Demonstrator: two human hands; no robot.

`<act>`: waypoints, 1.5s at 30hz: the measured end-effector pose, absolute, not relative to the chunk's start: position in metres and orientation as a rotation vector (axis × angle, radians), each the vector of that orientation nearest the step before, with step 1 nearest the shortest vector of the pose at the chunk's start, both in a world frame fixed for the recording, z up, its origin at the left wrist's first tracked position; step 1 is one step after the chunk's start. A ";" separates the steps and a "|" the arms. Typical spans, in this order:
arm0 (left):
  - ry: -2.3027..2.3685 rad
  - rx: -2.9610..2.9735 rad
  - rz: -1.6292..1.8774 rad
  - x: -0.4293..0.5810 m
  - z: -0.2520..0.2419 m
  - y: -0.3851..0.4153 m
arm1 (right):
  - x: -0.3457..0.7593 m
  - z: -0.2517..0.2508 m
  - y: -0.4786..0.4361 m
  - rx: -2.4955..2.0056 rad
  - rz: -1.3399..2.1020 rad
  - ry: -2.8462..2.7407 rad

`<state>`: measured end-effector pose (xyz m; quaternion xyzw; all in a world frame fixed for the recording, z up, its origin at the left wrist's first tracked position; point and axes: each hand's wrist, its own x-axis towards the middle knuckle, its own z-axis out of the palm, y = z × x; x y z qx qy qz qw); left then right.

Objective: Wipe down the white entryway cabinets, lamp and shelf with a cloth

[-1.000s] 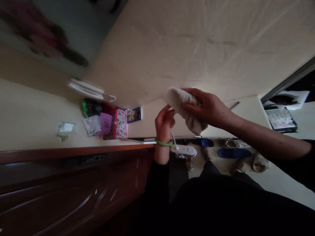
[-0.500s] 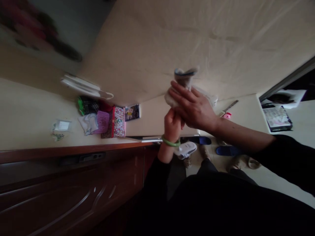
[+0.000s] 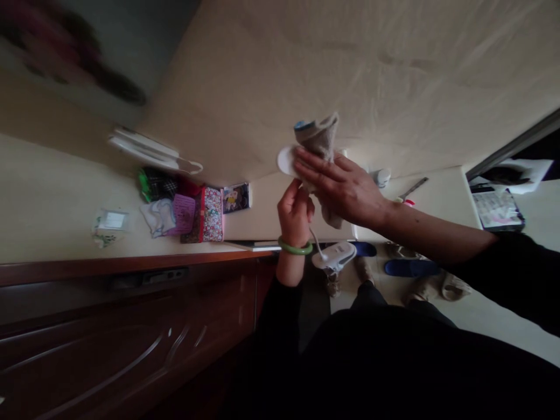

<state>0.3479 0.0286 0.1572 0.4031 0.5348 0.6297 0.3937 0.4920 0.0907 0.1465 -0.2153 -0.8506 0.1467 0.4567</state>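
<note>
Apparently mid-wipe, with the remainder unclear, the right hand's (image 3: 350,189) nearly flat fingers pressed a crumpled gray-beige cloth (image 3: 321,140) to a smooth white oval piece (image 3: 286,160) pinched in the left hand's (image 3: 295,219) curled fingers above the cream-coloured bench (image 3: 265,219).

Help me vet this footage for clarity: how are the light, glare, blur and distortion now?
Head view: dim overall, black sleeves losing nearly all detail; head view: pale glare streaks on the brown door; head view: pink floral pattern blurred, edges apparently stretched; head view: right hand and cloth readable, slightly soft.
</note>
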 end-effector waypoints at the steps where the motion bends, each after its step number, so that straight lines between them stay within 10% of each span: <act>1: 1.347 1.025 1.604 0.347 0.159 0.028 | 0.493 0.143 0.091 -0.550 0.389 -2.081; 10: 1.359 1.001 1.552 0.330 0.168 0.022 | 0.547 0.116 0.094 -0.992 1.176 -1.596; 18: 1.377 1.099 1.476 0.371 0.160 0.028 | 0.505 0.214 0.093 -0.723 0.485 -2.075; 45: 1.369 0.989 1.558 0.362 0.143 0.013 | 0.531 0.099 0.066 -0.971 0.785 -1.816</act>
